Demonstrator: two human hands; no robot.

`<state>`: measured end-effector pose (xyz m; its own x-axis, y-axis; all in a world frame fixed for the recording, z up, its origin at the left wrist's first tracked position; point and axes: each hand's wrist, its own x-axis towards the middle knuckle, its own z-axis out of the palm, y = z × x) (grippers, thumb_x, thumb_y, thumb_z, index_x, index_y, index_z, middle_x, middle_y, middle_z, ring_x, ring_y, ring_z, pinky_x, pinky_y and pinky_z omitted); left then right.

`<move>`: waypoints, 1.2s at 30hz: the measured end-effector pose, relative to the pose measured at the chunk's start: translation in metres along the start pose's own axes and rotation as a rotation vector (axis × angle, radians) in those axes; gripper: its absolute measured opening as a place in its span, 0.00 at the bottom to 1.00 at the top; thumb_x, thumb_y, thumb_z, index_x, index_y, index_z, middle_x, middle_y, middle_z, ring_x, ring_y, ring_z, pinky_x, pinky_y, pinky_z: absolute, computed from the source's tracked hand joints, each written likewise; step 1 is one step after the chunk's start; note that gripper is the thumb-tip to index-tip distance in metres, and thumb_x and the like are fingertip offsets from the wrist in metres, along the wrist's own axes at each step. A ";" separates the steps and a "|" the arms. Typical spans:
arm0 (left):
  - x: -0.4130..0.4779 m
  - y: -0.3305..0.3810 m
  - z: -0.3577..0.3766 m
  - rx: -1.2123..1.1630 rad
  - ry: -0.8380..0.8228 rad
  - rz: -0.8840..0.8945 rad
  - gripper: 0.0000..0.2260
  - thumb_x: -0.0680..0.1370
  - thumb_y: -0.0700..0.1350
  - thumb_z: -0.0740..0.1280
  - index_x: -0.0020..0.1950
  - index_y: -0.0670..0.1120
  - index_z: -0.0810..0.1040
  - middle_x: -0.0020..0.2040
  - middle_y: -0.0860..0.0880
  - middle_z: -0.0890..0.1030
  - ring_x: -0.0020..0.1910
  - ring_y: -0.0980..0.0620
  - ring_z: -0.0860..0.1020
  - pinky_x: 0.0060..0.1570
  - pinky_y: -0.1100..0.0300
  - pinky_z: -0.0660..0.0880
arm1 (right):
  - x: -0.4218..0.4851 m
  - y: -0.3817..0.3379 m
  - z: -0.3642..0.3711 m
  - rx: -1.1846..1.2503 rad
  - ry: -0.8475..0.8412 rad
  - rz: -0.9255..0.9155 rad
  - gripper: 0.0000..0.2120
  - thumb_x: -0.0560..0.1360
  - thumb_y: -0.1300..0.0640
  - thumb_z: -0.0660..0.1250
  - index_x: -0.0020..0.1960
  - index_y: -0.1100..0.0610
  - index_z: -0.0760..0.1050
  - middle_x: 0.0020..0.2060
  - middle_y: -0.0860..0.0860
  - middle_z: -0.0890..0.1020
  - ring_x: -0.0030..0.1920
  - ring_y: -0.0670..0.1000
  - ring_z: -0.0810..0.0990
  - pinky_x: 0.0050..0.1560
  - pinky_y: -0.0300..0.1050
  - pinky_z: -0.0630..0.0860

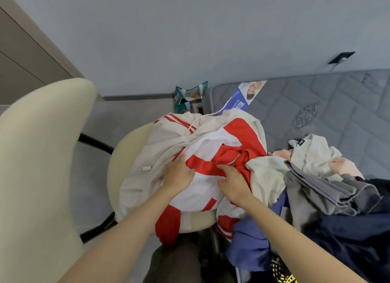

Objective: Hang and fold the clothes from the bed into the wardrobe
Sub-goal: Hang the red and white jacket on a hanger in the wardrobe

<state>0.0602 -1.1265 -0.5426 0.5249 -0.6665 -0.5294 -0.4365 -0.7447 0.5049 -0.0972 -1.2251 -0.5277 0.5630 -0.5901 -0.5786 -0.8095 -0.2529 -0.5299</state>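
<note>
Pressing down on a red, white and beige jacket (211, 143), both hands sit at frame centre. The jacket is spread in a crumpled heap over the round seat of a cream chair (42, 156), whose backrest fills the left side of the frame. One red sleeve end hangs off the seat's near edge, and the jacket's right side touches the bed. Left hand (178, 175): fingers straight and flat on the pale fabric just beside the zip, released, gripping nothing. Right hand (234, 183): lies on the red band, index finger straight, thumb out to the side. Its other fingers dip into the red folds, so I cannot tell whether they pinch the cloth. The hands are near each other, not touching. The bed (316, 88), a grey quilted mattress, runs along the right of the frame. A pile of clothes (329, 189) lies on it at lower right, grey, navy, blue, pink and off-white pieces, against the jacket's edge. A blue and white leaflet (242, 99) lies on the mattress corner at upper centre. A teal bag (191, 97) stands on the floor behind the chair, against the wall. Black socket (341, 58) on the wall, upper right.
</note>
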 end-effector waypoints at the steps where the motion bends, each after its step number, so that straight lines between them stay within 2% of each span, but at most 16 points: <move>1: 0.003 0.001 0.006 -0.006 -0.008 -0.002 0.21 0.77 0.45 0.64 0.69 0.41 0.66 0.46 0.45 0.82 0.52 0.44 0.78 0.54 0.50 0.74 | 0.005 0.003 0.004 0.025 0.001 0.004 0.26 0.75 0.65 0.63 0.72 0.58 0.66 0.70 0.56 0.69 0.69 0.55 0.69 0.68 0.42 0.64; 3: 0.004 0.003 0.022 -0.043 -0.023 -0.004 0.24 0.78 0.44 0.64 0.72 0.42 0.62 0.45 0.44 0.81 0.49 0.45 0.79 0.53 0.50 0.75 | 0.013 0.011 0.014 0.055 -0.020 0.012 0.29 0.74 0.67 0.63 0.74 0.58 0.63 0.71 0.57 0.68 0.69 0.55 0.69 0.68 0.44 0.65; 6: 0.011 -0.003 0.033 -0.104 0.039 -0.041 0.31 0.78 0.45 0.66 0.76 0.44 0.54 0.67 0.41 0.69 0.67 0.42 0.68 0.64 0.52 0.67 | 0.027 0.015 0.025 0.025 -0.080 0.009 0.35 0.73 0.68 0.63 0.77 0.56 0.55 0.76 0.56 0.57 0.75 0.54 0.59 0.70 0.46 0.65; 8: 0.015 -0.012 0.030 -0.089 0.019 -0.064 0.37 0.76 0.47 0.68 0.78 0.46 0.49 0.73 0.42 0.59 0.72 0.41 0.60 0.68 0.52 0.62 | 0.037 0.013 0.028 -0.035 -0.130 0.028 0.36 0.73 0.67 0.64 0.77 0.54 0.54 0.77 0.55 0.52 0.76 0.55 0.57 0.69 0.48 0.66; 9: 0.017 -0.018 0.028 -0.079 -0.027 -0.056 0.39 0.76 0.48 0.69 0.78 0.45 0.49 0.74 0.42 0.58 0.72 0.42 0.59 0.69 0.52 0.60 | 0.042 0.011 0.029 -0.062 -0.143 0.040 0.33 0.73 0.66 0.64 0.75 0.55 0.59 0.77 0.55 0.54 0.75 0.57 0.60 0.68 0.49 0.67; 11: 0.019 -0.028 0.029 -0.061 -0.115 -0.051 0.40 0.75 0.48 0.70 0.78 0.44 0.48 0.75 0.41 0.58 0.73 0.42 0.60 0.70 0.52 0.60 | 0.047 0.007 0.033 -0.156 -0.164 0.019 0.22 0.72 0.62 0.66 0.66 0.57 0.70 0.70 0.55 0.67 0.66 0.60 0.71 0.64 0.51 0.70; 14: 0.013 -0.038 0.027 0.021 -0.192 -0.054 0.44 0.71 0.53 0.73 0.78 0.47 0.49 0.74 0.43 0.60 0.73 0.42 0.59 0.70 0.48 0.61 | 0.041 0.001 0.041 -0.300 -0.215 -0.073 0.15 0.76 0.60 0.63 0.61 0.61 0.71 0.56 0.58 0.78 0.56 0.60 0.77 0.54 0.49 0.71; 17: 0.003 -0.046 0.023 0.189 -0.311 -0.067 0.44 0.67 0.58 0.74 0.76 0.51 0.54 0.74 0.47 0.58 0.73 0.41 0.55 0.70 0.46 0.57 | 0.023 -0.007 0.033 -0.146 -0.042 -0.122 0.07 0.77 0.63 0.62 0.54 0.61 0.68 0.42 0.59 0.79 0.45 0.61 0.78 0.39 0.47 0.64; 19: -0.005 -0.050 0.021 0.235 -0.341 -0.076 0.36 0.68 0.59 0.72 0.71 0.51 0.63 0.76 0.51 0.54 0.74 0.40 0.53 0.70 0.44 0.56 | 0.009 -0.011 0.020 -0.048 0.078 -0.135 0.06 0.78 0.62 0.63 0.46 0.58 0.65 0.33 0.54 0.75 0.36 0.58 0.76 0.35 0.48 0.61; 21: -0.014 -0.048 0.019 0.171 -0.305 -0.041 0.18 0.73 0.57 0.68 0.58 0.51 0.71 0.73 0.51 0.63 0.72 0.41 0.59 0.67 0.45 0.59 | -0.008 -0.013 0.006 0.023 0.121 -0.146 0.11 0.78 0.60 0.63 0.41 0.55 0.62 0.28 0.50 0.71 0.29 0.51 0.72 0.35 0.49 0.62; 22: -0.021 -0.045 0.017 0.105 -0.294 -0.010 0.10 0.75 0.56 0.65 0.50 0.51 0.71 0.65 0.50 0.72 0.68 0.41 0.67 0.63 0.46 0.63 | -0.016 -0.016 -0.002 0.068 0.133 -0.150 0.13 0.78 0.60 0.64 0.39 0.54 0.61 0.28 0.50 0.70 0.28 0.49 0.69 0.35 0.48 0.63; 24: -0.034 -0.037 0.009 -0.058 -0.237 0.082 0.08 0.79 0.52 0.62 0.43 0.50 0.66 0.47 0.50 0.77 0.53 0.43 0.76 0.50 0.51 0.70 | -0.031 -0.023 -0.015 0.160 0.175 -0.165 0.15 0.78 0.61 0.65 0.37 0.54 0.61 0.28 0.51 0.69 0.27 0.45 0.66 0.34 0.44 0.63; 26: -0.048 -0.026 -0.004 -0.184 -0.089 0.126 0.06 0.79 0.47 0.61 0.46 0.47 0.66 0.43 0.48 0.77 0.44 0.46 0.76 0.40 0.54 0.70 | -0.043 -0.034 -0.028 0.228 0.233 -0.186 0.15 0.78 0.62 0.65 0.38 0.54 0.61 0.29 0.49 0.67 0.28 0.43 0.66 0.32 0.39 0.63; 31: -0.086 0.001 -0.049 -0.454 0.204 0.107 0.02 0.80 0.42 0.61 0.51 0.47 0.69 0.45 0.53 0.77 0.43 0.55 0.75 0.33 0.69 0.66 | -0.075 -0.067 -0.046 0.298 0.264 -0.202 0.12 0.77 0.54 0.67 0.44 0.55 0.64 0.33 0.47 0.71 0.31 0.41 0.69 0.35 0.35 0.67; 33: -0.107 0.010 -0.068 -0.484 0.288 0.123 0.05 0.80 0.40 0.61 0.52 0.49 0.67 0.43 0.55 0.75 0.41 0.59 0.74 0.33 0.71 0.68 | -0.095 -0.081 -0.053 0.308 0.234 -0.242 0.17 0.73 0.50 0.72 0.51 0.55 0.65 0.38 0.44 0.73 0.35 0.39 0.72 0.38 0.29 0.70; 36: -0.144 0.022 -0.089 -0.510 0.378 0.176 0.10 0.77 0.34 0.60 0.52 0.48 0.67 0.43 0.53 0.74 0.41 0.58 0.72 0.34 0.74 0.68 | -0.121 -0.086 -0.059 0.195 0.217 -0.329 0.32 0.66 0.54 0.79 0.61 0.52 0.62 0.48 0.35 0.70 0.47 0.33 0.72 0.44 0.22 0.67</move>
<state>0.0401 -1.0432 -0.3946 0.7382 -0.6500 -0.1803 -0.1871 -0.4541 0.8711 -0.1056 -1.1771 -0.3755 0.7207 -0.6549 -0.2274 -0.5350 -0.3168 -0.7832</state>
